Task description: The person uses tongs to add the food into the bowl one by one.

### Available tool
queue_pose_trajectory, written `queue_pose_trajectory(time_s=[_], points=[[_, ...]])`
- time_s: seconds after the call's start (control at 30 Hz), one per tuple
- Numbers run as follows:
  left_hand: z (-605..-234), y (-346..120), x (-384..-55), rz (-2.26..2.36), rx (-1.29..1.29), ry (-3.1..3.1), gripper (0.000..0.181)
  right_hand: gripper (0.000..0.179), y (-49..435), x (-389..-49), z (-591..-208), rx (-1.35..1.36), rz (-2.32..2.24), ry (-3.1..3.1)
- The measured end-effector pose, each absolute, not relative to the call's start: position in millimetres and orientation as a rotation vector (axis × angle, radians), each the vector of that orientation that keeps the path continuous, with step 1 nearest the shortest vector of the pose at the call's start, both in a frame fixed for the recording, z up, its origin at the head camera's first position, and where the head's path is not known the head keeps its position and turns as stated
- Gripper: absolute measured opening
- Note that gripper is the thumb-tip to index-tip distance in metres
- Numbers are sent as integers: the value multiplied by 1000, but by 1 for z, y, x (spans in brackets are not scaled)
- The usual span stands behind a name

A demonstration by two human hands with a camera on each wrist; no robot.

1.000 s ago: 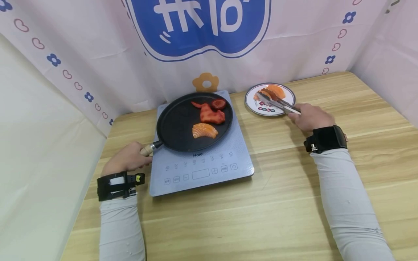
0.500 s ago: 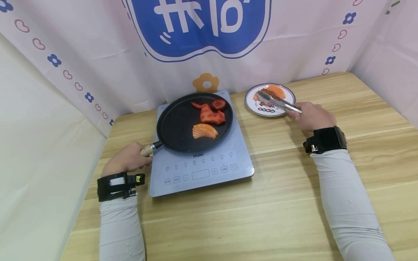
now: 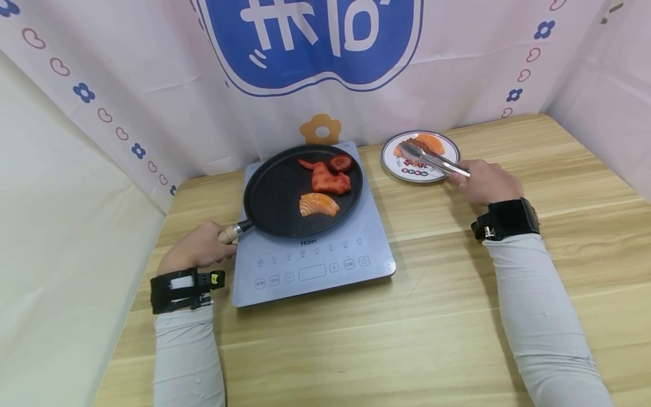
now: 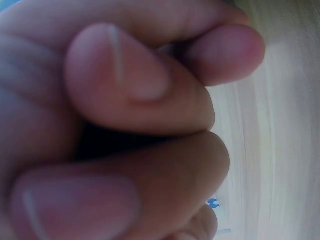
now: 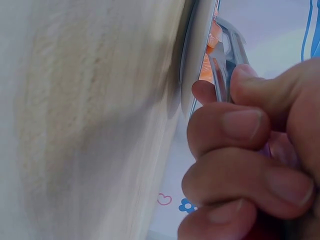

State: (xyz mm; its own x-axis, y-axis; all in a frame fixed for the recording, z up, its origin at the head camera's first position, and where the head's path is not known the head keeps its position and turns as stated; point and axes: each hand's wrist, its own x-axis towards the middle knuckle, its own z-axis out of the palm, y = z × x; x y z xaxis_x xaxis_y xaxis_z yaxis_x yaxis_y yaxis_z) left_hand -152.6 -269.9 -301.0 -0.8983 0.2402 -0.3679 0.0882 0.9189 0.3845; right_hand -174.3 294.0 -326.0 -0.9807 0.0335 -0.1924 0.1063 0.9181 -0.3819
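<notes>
Pan handle: The short, pale wooden handle (image 3: 227, 233) is held by the left grip (image 3: 195, 247), a bare hand with curled fingers; it projects past the cooktop's left edge.
Pan: The round, shallow black pan (image 3: 274, 189) is set on the flat, grey-blue rectangular cooktop (image 3: 312, 294), which is placed by the far edge of the pale wood-grain desk (image 3: 407, 328), toward its far left corner.
Pan contents: A red, wing-shaped food piece (image 3: 328, 180) is seen in the right half, with a round, dark red slice (image 3: 341, 163) beside it at the far right rim and an orange, white-striped slice (image 3: 319, 204) nearer the front.
Tongs: The slim, silver metal tongs (image 3: 439, 162) are clasped by the right grip (image 3: 487, 182), also bare-handed; their tips are brought to the food on the plate, though whether any is pinched cannot be told.
Plate: The round, white, dark-rimmed plate (image 3: 389, 163) is placed right of the cooktop, near the desk's far edge; a smooth orange slice (image 3: 432, 141) is carried on it.
</notes>
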Motion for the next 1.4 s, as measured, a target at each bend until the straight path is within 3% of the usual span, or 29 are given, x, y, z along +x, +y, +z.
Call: queue_pose_trajectory(time_s=[1.4], points=[[-303, -270, -153, 491, 252, 2669, 16, 60, 294, -172, -318, 35, -658, 2923]])
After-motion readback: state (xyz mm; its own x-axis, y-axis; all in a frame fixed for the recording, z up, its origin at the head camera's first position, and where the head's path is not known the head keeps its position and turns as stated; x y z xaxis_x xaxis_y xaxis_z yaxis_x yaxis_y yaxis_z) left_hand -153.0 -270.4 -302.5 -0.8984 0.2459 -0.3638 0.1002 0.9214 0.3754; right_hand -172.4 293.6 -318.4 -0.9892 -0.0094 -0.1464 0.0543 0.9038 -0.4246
